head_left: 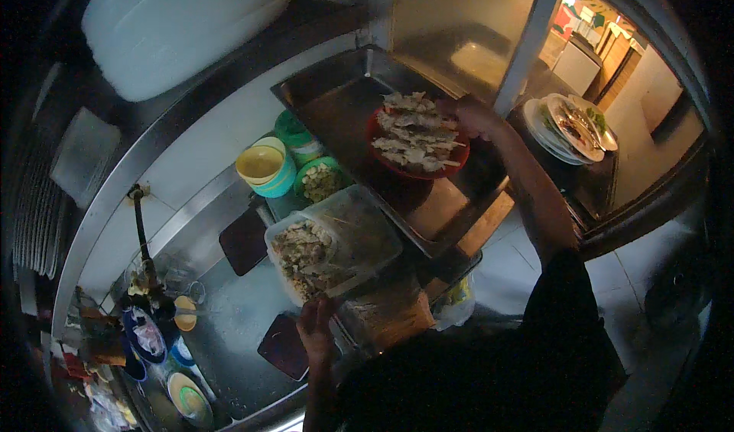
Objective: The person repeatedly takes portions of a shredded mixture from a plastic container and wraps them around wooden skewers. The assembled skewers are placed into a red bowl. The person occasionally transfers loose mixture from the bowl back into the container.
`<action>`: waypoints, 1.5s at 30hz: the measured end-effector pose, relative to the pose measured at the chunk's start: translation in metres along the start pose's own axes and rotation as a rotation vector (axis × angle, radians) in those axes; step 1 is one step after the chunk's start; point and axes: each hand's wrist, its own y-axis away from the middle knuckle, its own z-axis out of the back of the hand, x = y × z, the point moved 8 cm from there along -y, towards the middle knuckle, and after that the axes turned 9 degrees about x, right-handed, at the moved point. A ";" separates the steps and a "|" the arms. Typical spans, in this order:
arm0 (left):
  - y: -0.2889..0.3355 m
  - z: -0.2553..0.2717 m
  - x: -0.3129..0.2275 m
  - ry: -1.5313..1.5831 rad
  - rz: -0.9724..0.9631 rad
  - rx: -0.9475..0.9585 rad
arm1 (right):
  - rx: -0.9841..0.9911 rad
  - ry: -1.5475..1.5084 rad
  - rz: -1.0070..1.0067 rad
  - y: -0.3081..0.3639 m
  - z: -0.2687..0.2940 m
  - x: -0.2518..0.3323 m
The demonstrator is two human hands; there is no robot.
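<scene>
Prob. steadying, grips unclear: R hand [469, 117] @ round red dish [437, 174] in rect. metal tray [330, 99]; L hand [315, 329] @ clear plastic tub [368, 237] alongside.

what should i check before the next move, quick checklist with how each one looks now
1. Right hand at the red bowl: ok, at its right side by the skewers.
2. Right hand's grip secure: cannot tell, its fingertips are unclear.
3. Skewers together: ok, side by side across the red bowl.
4. Red bowl resting firmly on the metal tray: cannot tell, it shows over the tray but its underside is hidden.
5. Plastic container covered: not ok, its top is open and pale food pieces show inside.
6. Left hand near the plastic container: ok, at its near edge.
</scene>
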 end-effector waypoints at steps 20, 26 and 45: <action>0.000 0.017 -0.034 -0.289 -0.056 -0.041 | 0.290 -0.537 -0.094 0.039 -0.038 -0.046; 0.013 0.029 -0.056 -0.597 -0.206 -0.139 | -0.058 0.145 0.021 0.059 0.027 -0.001; 0.012 -0.006 -0.077 -0.607 -0.190 0.041 | 0.117 0.040 0.083 -0.022 0.011 -0.037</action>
